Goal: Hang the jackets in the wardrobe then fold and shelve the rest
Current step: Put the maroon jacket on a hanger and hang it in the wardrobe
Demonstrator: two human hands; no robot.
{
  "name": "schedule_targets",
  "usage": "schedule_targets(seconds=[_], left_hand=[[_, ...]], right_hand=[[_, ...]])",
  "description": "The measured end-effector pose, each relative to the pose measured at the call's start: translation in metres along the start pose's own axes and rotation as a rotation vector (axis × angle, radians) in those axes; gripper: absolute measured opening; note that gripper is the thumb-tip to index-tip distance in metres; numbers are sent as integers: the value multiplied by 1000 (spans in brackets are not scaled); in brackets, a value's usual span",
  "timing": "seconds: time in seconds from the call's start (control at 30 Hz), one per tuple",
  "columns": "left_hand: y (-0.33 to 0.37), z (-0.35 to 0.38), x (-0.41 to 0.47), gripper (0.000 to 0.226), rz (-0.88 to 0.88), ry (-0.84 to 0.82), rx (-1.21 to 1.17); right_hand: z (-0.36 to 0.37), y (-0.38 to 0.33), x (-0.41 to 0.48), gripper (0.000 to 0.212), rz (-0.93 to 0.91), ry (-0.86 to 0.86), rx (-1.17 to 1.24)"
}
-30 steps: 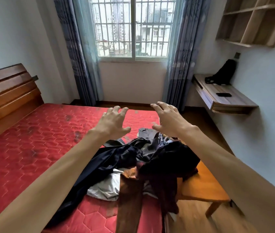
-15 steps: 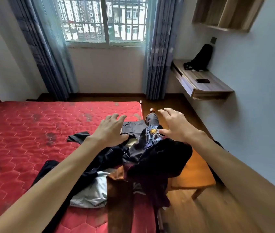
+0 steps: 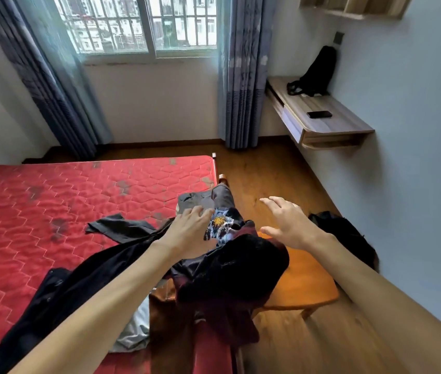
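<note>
A heap of dark clothes [image 3: 230, 268] lies at the right edge of the red mattress [image 3: 52, 211], spilling toward a wooden stool. On top is a garment with a sun print [image 3: 219, 225]; a long black garment [image 3: 84, 282], a grey piece [image 3: 135, 330] and a brown piece [image 3: 168, 325] lie lower. My left hand [image 3: 187, 230] reaches onto the top of the heap, fingers spread, touching the printed garment. My right hand [image 3: 286, 222] hovers open over the heap's right side, holding nothing. No wardrobe is in view.
A wooden stool [image 3: 303, 287] stands beside the bed under the clothes. More dark cloth [image 3: 346, 236] lies on the floor by the right wall. A wall-mounted desk [image 3: 321, 117] carries a black bag [image 3: 316, 74] and a phone [image 3: 319, 114]. Curtains flank the window.
My view has tilted down and swung right. Both hands have dropped toward the heap; the left now touches the printed garment, and the right has moved out to the right.
</note>
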State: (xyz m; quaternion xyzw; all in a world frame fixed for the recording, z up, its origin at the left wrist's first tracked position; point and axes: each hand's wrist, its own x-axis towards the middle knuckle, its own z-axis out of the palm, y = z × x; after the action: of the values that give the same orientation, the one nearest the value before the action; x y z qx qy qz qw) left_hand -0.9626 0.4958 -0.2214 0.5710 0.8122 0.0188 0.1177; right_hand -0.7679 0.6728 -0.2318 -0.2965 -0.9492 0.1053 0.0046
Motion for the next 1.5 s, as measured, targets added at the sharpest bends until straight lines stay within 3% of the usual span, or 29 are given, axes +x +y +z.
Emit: schedule_targets(seconds=[0.2, 0.37, 0.6, 0.73, 0.8, 0.87, 1.0, 1.07, 1.17, 1.33, 1.4, 1.5], left_hand=[[39, 55, 37, 79, 26, -157, 12], [66, 97, 49, 83, -1, -312, 25], [65, 106, 48, 77, -68, -251, -119], [65, 99, 53, 75, -81, -228, -174], [66, 96, 56, 81, -74, -208, -188], [65, 89, 60, 96, -52, -192, -208], [68, 62, 67, 130, 19, -139, -266], [71, 43, 72, 135, 59, -45, -354], [72, 9, 75, 108, 92, 170, -488], [70, -66, 68, 76, 135, 511, -411], [63, -92, 63, 66, 73, 595, -414], [39, -128, 56, 51, -193, 689, -471]], right_hand=[[43, 54, -1, 69, 13, -169, 63], [87, 73, -5, 79, 120, -467, 301], [105, 91, 18, 81, 286, -459, 699], [101, 100, 24, 71, 267, -367, 780], [89, 90, 20, 51, 238, -291, 874], [73, 78, 21, 33, 212, -231, 950], [30, 50, 30, 28, 120, -202, 963], [4, 37, 33, 29, 28, -150, 924], [-44, 21, 38, 29, -101, -16, 859], [-121, -1, 47, 25, -307, 200, 737], [-144, -12, 49, 31, -337, 320, 694], [-165, -36, 41, 46, -270, 599, 645]])
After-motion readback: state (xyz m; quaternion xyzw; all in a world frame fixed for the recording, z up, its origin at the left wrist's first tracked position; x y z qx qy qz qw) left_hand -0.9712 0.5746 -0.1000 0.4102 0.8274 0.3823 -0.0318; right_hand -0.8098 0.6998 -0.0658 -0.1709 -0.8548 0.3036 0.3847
